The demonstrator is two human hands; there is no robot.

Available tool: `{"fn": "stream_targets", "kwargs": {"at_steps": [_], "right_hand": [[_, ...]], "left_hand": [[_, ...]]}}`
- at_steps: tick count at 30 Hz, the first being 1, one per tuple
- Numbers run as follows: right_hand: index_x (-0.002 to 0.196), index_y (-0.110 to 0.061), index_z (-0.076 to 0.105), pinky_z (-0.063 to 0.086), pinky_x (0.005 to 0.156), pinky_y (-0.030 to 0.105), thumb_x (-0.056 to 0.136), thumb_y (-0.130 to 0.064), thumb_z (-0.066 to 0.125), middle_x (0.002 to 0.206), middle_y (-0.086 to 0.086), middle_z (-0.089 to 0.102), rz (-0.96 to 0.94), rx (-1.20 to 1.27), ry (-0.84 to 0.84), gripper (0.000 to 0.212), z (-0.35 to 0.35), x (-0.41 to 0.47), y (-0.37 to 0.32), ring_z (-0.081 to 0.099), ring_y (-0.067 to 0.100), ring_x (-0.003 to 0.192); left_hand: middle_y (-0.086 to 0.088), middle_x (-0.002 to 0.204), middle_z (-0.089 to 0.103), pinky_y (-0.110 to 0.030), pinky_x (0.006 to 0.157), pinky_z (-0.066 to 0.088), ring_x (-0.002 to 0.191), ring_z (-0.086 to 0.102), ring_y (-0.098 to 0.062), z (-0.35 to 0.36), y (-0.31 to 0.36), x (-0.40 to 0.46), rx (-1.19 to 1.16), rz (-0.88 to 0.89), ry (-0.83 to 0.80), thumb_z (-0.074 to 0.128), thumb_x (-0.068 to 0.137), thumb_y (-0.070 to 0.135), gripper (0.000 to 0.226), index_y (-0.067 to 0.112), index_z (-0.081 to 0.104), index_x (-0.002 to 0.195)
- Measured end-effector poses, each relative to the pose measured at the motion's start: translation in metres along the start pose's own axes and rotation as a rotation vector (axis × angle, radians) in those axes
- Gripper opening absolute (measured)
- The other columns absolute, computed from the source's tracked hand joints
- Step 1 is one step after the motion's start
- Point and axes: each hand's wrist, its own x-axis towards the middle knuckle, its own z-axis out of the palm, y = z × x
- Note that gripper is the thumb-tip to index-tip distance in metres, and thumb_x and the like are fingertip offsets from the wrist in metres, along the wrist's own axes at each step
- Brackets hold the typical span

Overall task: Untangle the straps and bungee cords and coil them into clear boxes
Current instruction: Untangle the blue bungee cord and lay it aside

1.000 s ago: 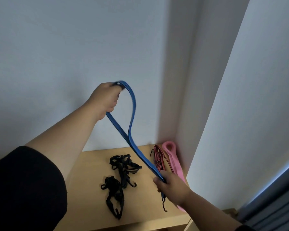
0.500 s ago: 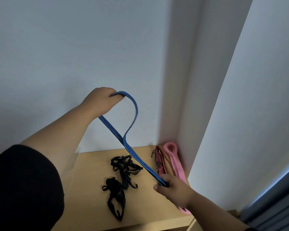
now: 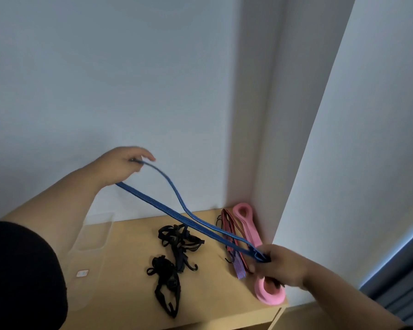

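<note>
A flat blue bungee strap (image 3: 174, 215) is folded double and stretched in the air above the table. My left hand (image 3: 122, 166), raised near the wall, holds the fold of the loop. My right hand (image 3: 278, 264), low over the table's right side, grips the strap's two ends together. On the tabletop lie two black tangled cords with hooks (image 3: 177, 248), a red striped bungee (image 3: 230, 231) and a pink band (image 3: 250, 234) against the corner. A clear box (image 3: 93, 236) stands on the left, partly behind my left arm.
The wooden table (image 3: 215, 289) sits in a corner between a white back wall and a white column on the right. Its front right edge is near my right wrist. A small white label lies by the clear box (image 3: 82, 273).
My left hand has dropped lower and leftward with the loop, flattening the strap. My right hand has shifted right, toward the pink band, still holding the ends.
</note>
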Motion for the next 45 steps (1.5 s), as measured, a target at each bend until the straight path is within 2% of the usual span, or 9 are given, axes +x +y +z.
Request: {"fn": "stream_targets", "kwargs": {"at_steps": [3, 5, 11, 17, 24, 28, 37, 42, 45], "right_hand": [[0.097, -0.005, 0.06, 0.041, 0.05, 0.027, 0.097, -0.015, 0.061, 0.064, 0.0, 0.05, 0.043, -0.058, 0.131, 0.01, -0.023, -0.004, -0.001, 0.046, 0.011, 0.051], [0.101, -0.007, 0.063, 0.037, 0.049, 0.024, 0.098, -0.019, 0.064, 0.065, -0.003, 0.047, 0.036, -0.07, 0.203, 0.012, -0.037, -0.007, -0.007, 0.041, 0.008, 0.051], [0.094, -0.013, 0.065, 0.037, 0.051, 0.017, 0.095, -0.028, 0.07, 0.06, -0.015, 0.049, -0.177, -0.145, 0.36, 0.016, -0.057, -0.011, -0.056, 0.042, 0.001, 0.053], [0.091, -0.022, 0.066, 0.042, 0.057, 0.014, 0.089, -0.038, 0.07, 0.067, -0.014, 0.055, -0.362, -0.209, 0.363, 0.017, -0.049, -0.006, -0.128, 0.05, 0.0, 0.06], [0.09, -0.017, 0.062, 0.049, 0.071, 0.037, 0.095, -0.039, 0.068, 0.073, -0.004, 0.057, -0.355, -0.401, 0.298, 0.023, -0.024, 0.007, -0.169, 0.052, 0.013, 0.068], [0.081, -0.021, 0.056, 0.048, 0.067, 0.035, 0.096, -0.034, 0.067, 0.07, -0.004, 0.055, -0.363, -0.417, 0.325, 0.023, -0.02, 0.005, -0.173, 0.051, 0.014, 0.065], [0.083, -0.014, 0.058, 0.035, 0.048, 0.014, 0.095, -0.039, 0.068, 0.056, -0.017, 0.045, -0.278, -0.236, 0.568, 0.029, -0.075, -0.025, -0.099, 0.04, 0.002, 0.05], [0.087, -0.011, 0.06, 0.037, 0.056, 0.023, 0.095, -0.027, 0.07, 0.058, -0.015, 0.046, -0.106, -0.198, 0.461, 0.02, -0.072, -0.03, -0.021, 0.042, 0.007, 0.058], [0.096, -0.008, 0.061, 0.046, 0.069, 0.032, 0.1, -0.026, 0.063, 0.07, -0.008, 0.055, -0.122, -0.086, 0.295, 0.019, -0.033, -0.022, 0.002, 0.051, 0.012, 0.068]], "left_hand": [[0.023, 0.098, 0.067, -0.027, 0.08, 0.049, 0.091, 0.061, 0.002, 0.01, -0.007, -0.014, 0.375, 0.071, -0.384, 0.065, 0.087, 0.053, 0.009, 0.061, 0.066, 0.091], [0.02, 0.09, 0.066, -0.024, 0.075, 0.048, 0.084, 0.06, 0.003, 0.029, -0.014, -0.024, 0.503, 0.065, -0.601, 0.054, 0.073, 0.082, 0.041, 0.049, 0.067, 0.094], [0.013, 0.077, 0.049, -0.026, 0.062, 0.036, 0.075, 0.049, -0.009, 0.113, -0.055, -0.064, 0.701, 0.064, -0.589, 0.057, 0.09, 0.047, 0.019, 0.036, 0.047, 0.078], [0.015, 0.087, 0.056, -0.023, 0.065, 0.042, 0.078, 0.053, -0.001, 0.195, -0.059, -0.102, 0.363, -0.128, -0.506, 0.061, 0.08, 0.047, 0.013, 0.041, 0.05, 0.085], [0.032, 0.125, 0.056, -0.023, 0.104, 0.043, 0.12, 0.052, 0.009, 0.226, 0.033, -0.095, -0.4, -0.035, -0.281, 0.08, 0.07, 0.048, 0.069, 0.048, 0.046, 0.13], [0.003, 0.113, 0.075, -0.018, 0.086, 0.052, 0.109, 0.068, -0.01, 0.23, 0.081, -0.083, -1.021, -0.089, -0.26, 0.082, 0.082, 0.014, 0.046, 0.022, 0.065, 0.124], [0.004, 0.052, 0.048, -0.038, 0.066, 0.047, 0.051, 0.052, -0.019, 0.213, 0.105, -0.085, -0.917, -0.097, -0.172, 0.073, 0.071, 0.034, 0.009, 0.03, 0.064, 0.07], [0.009, 0.078, 0.069, -0.014, 0.071, 0.049, 0.076, 0.064, -0.005, 0.194, 0.119, -0.084, -0.935, 0.086, -0.198, 0.074, 0.074, 0.028, 0.008, 0.03, 0.075, 0.082], [-0.012, 0.108, 0.074, -0.031, 0.085, 0.057, 0.105, 0.07, -0.026, 0.192, 0.143, -0.082, -1.298, 0.097, -0.252, 0.069, 0.079, 0.009, 0.014, 0.02, 0.076, 0.084]]}}
